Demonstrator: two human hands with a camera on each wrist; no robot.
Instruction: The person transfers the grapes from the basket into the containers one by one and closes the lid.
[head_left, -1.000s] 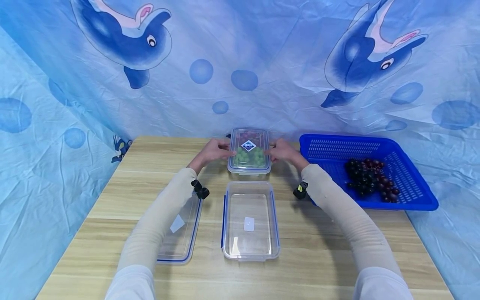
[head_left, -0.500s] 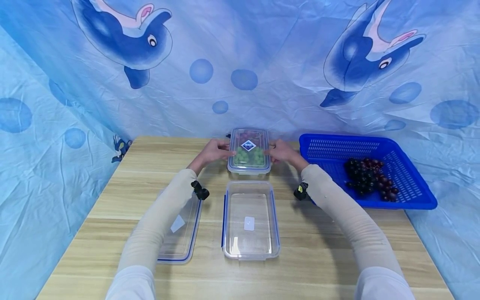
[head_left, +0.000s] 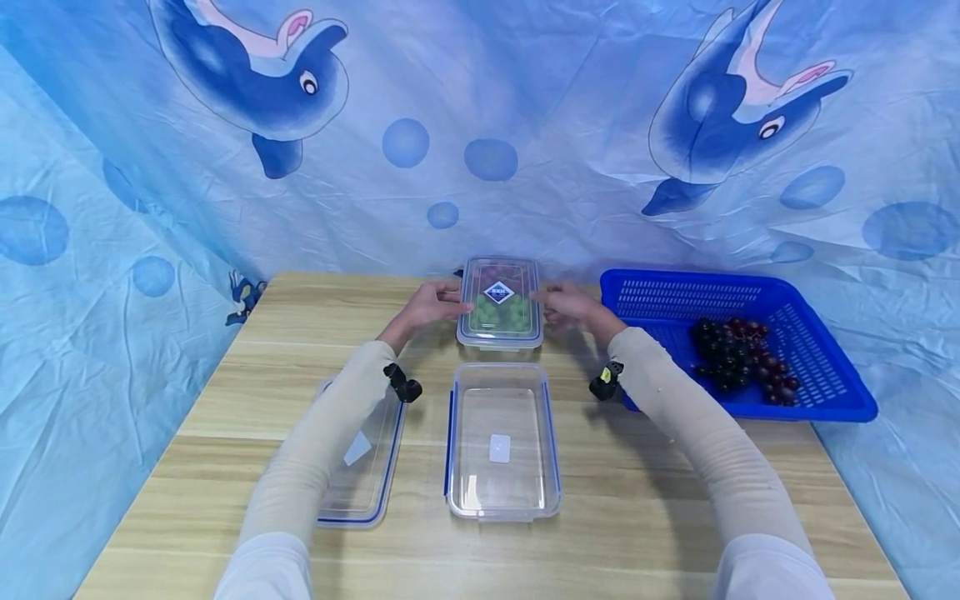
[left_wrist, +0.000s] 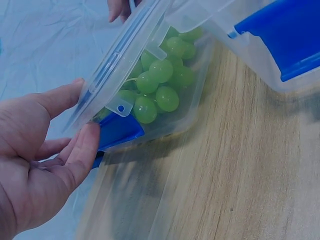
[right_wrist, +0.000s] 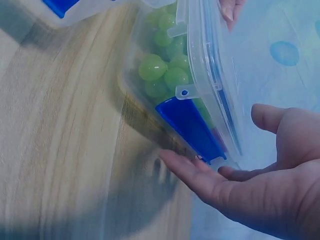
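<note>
A lidded clear food container (head_left: 498,290) stands at the table's back edge. Green grapes (left_wrist: 160,71) fill its near part, and something reddish shows behind them. At its left end my left hand (head_left: 433,303) pinches the lid's rim, thumb above and fingertips against the blue clasp (left_wrist: 122,131). My right hand (head_left: 572,305) is beside the opposite side, its thumb lifted off the lid. In the right wrist view those fingers lie extended near the blue clasp (right_wrist: 192,127), which hangs down from the lid; whether they touch it I cannot tell.
Nearer the person lies an uncovered clear container (head_left: 504,512). A detached lid (head_left: 363,492) with a blue seal lies left of it, partly under the left forearm. A blue basket (head_left: 836,354) with dark grapes (head_left: 738,354) stands at right. Blue dolphin-print sheeting (head_left: 525,192) hangs behind.
My right thumb and fingers have drawn slightly away from the lidded container, to the right. My left hand and the containers have stayed in place.
</note>
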